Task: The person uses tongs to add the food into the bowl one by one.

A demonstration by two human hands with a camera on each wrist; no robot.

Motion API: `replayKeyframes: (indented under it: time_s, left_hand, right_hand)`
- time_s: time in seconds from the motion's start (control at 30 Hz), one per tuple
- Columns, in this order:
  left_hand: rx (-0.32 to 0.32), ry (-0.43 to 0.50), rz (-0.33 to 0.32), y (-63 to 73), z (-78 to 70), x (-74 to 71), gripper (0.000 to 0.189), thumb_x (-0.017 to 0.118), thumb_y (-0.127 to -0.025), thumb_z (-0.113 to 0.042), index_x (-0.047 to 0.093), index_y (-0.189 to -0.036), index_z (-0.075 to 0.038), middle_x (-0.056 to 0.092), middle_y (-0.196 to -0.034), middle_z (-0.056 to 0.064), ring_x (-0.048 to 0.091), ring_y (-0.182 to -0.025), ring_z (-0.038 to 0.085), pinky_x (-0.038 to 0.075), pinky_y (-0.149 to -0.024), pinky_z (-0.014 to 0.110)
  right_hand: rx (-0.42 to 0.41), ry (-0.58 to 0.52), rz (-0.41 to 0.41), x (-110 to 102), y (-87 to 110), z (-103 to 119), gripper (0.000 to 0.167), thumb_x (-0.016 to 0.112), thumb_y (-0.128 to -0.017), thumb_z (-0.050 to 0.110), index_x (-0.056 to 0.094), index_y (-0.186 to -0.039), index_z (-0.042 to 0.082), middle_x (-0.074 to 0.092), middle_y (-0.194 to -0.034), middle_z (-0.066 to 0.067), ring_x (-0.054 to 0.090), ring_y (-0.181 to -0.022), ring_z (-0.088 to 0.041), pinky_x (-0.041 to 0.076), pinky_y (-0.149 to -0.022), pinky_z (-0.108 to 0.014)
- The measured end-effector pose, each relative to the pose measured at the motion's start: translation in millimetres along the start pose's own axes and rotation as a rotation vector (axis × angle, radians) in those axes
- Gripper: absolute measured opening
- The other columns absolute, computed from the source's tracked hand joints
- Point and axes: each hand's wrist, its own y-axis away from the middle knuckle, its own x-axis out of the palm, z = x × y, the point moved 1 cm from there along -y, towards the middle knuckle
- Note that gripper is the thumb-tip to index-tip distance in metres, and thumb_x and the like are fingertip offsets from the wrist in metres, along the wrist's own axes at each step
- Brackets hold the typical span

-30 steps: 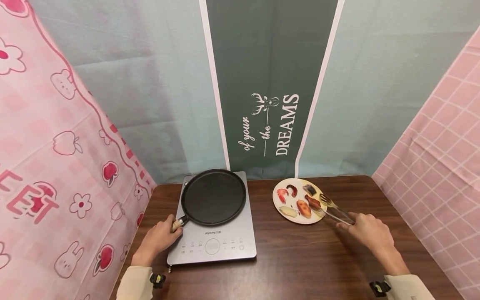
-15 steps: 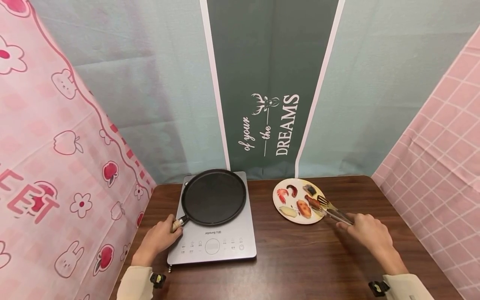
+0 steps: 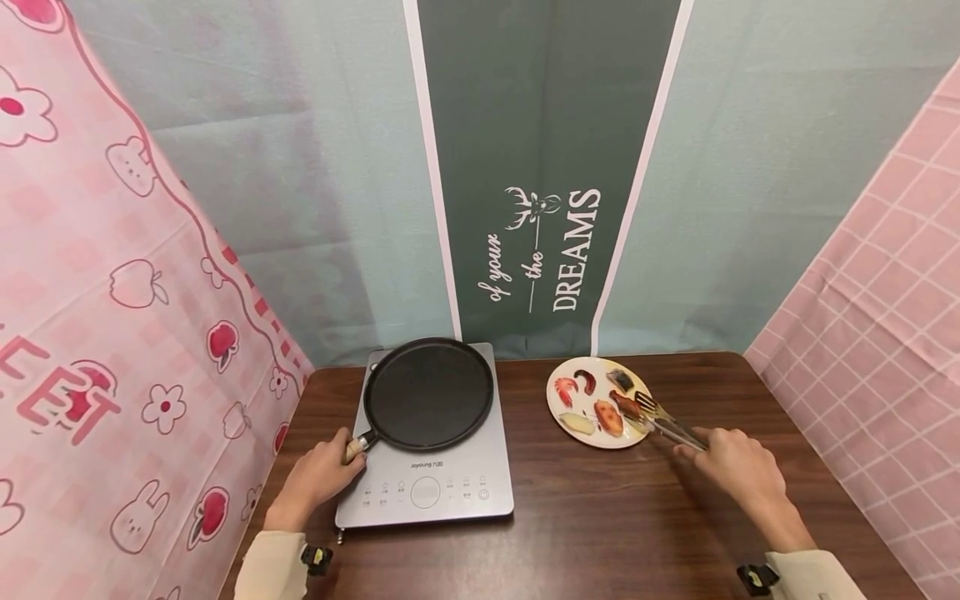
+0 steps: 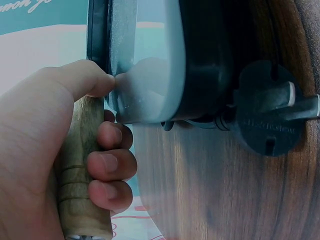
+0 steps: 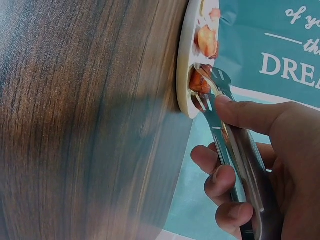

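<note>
A flat black griddle pan [image 3: 429, 393] sits on a silver induction cooker [image 3: 491, 467]. My left hand [image 3: 321, 473] grips its wooden handle [image 4: 82, 165], thumb along the top and fingers curled underneath. On the right, my right hand [image 3: 742, 473] holds metal tongs [image 3: 678, 432] with slotted, fork-like tips. Those tips lie on either side of a glossy brown drumstick-shaped piece of food [image 5: 201, 81] at the right part of an oval white plate [image 3: 600, 367]. The drumstick piece is over the plate, partly covered by the tongs.
Other food pieces share the plate: a red shrimp [image 3: 566, 390], a dark red curled piece [image 3: 585, 382], a golden-brown piece [image 3: 608, 417], a pale oval piece [image 3: 576, 422]. A black plug [image 4: 270, 107] lies beside the cooker. Curtains [image 3: 360, 208] enclose the wooden table [image 3: 570, 517].
The tongs' arms have come together around the drumstick piece; the far tip moved in from the plate's edge. The left hand, pan and plate have stayed put.
</note>
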Motion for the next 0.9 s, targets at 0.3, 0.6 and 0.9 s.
replayKeyframes:
  time_s: [0.3, 0.6, 0.9]
  left_hand:
    - [0.004, 0.001, -0.001, -0.7, -1.0, 0.8, 0.026, 0.068, -0.097, -0.03, 0.053, -0.104, -0.011, 0.05, -0.07, 0.004, 0.051, -0.063, 0.021, 0.041, -0.059, 0.04]
    - [0.006, -0.007, -0.004, -1.2, -2.5, -0.3, 0.026, 0.068, -0.097, -0.031, 0.052, -0.102, -0.011, 0.052, -0.071, 0.004, 0.051, -0.063, 0.022, 0.041, -0.059, 0.041]
    - [0.002, -0.023, -0.004, -0.8, -1.4, -1.6, 0.029, 0.069, -0.096, -0.032, 0.05, -0.097, -0.01, 0.05, -0.07, 0.005, 0.05, -0.063, 0.023, 0.041, -0.06, 0.041]
  right_hand:
    - [-0.01, -0.003, -0.022, 1.9, 2.8, -0.6, 0.06, 0.075, -0.095, 0.046, 0.07, -0.135, 0.001, 0.073, -0.098, -0.032, 0.064, -0.066, -0.039, 0.044, -0.053, -0.054]
    - [-0.012, 0.002, -0.043, 2.2, 4.4, -1.3, 0.058, 0.075, -0.095, 0.046, 0.071, -0.133, 0.003, 0.073, -0.098, -0.032, 0.066, -0.068, -0.043, 0.045, -0.054, -0.057]
    - [-0.006, 0.003, -0.045, 2.1, 4.9, -1.6, 0.061, 0.074, -0.096, 0.047, 0.069, -0.135, 0.0, 0.072, -0.104, -0.036, 0.066, -0.069, -0.046, 0.046, -0.055, -0.058]
